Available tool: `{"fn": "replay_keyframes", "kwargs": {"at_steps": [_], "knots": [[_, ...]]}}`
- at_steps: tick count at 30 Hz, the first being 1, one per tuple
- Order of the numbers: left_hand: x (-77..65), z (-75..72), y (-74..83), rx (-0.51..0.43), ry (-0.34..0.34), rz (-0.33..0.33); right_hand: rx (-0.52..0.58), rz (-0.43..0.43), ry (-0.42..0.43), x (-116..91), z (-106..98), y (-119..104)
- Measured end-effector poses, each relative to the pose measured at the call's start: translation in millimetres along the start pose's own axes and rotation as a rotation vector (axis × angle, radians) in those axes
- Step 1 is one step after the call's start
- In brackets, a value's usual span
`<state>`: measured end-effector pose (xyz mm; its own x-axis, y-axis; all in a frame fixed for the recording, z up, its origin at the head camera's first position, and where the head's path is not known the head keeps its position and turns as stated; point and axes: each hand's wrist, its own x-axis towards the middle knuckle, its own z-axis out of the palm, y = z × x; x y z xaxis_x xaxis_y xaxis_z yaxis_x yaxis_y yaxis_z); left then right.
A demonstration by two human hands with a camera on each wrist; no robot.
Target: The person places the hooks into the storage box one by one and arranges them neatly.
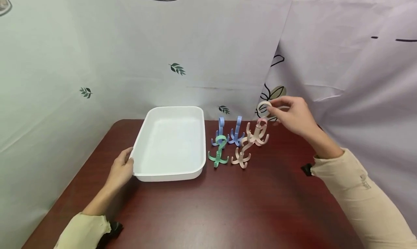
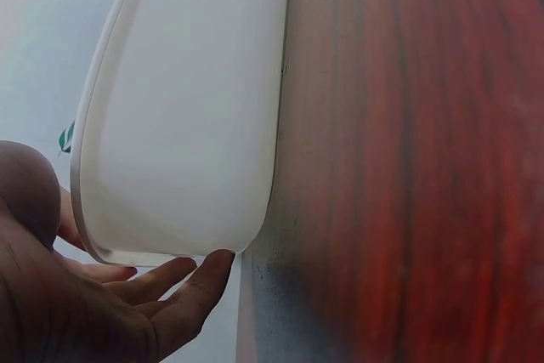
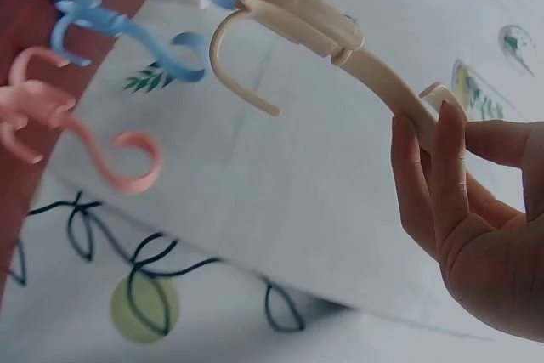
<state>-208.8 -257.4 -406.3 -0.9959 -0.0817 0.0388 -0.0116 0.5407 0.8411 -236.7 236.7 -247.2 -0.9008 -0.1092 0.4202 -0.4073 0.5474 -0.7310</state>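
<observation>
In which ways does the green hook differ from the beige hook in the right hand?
The green hook is mint-coloured; the held hook is pale beige. The green hook rests on the table, untouched; the right hand pinches the held hook by its curved end. Both have a curved end and several curved prongs.

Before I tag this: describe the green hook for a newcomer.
On the dark red table, find the white tray. Just right of its near half stands the green hook, curled top, upturned prongs. It's the only green one, unlike the blue hook behind and beige hook beside it.
</observation>
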Motion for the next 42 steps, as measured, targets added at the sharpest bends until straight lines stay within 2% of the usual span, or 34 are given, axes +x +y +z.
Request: {"fn": "replay_keyframes", "kwargs": {"at_steps": [8, 17, 23, 27, 33, 42], "knots": [[0.1, -2.0, 0.0, -0.006, -0.017, 0.011, 0.064, 0.042, -0.074, 37, 33, -24], [1.5, -1.8, -3.1, -0.001, -0.031, 0.016, 0.141, 0.102, -0.151, 76, 80, -33], [-4.4, -6.7, -7.6, 0.01, -0.032, 0.0, 0.202, 0.16, -0.16, 110, 129, -36], [-10.3, -6.6, -11.7, 0.004, -0.031, -0.028, 0.185, 0.19, -0.172, 127, 164, -36], [-9.5, -4.4, -15.6, -0.019, -0.005, -0.031, 0.168, 0.201, -0.155, 141, 201, -39], [-9.9, -7.5, -20.7, -0.027, -0.012, 0.004, 0.115, 0.251, -0.163, 146, 238, -36]]}}
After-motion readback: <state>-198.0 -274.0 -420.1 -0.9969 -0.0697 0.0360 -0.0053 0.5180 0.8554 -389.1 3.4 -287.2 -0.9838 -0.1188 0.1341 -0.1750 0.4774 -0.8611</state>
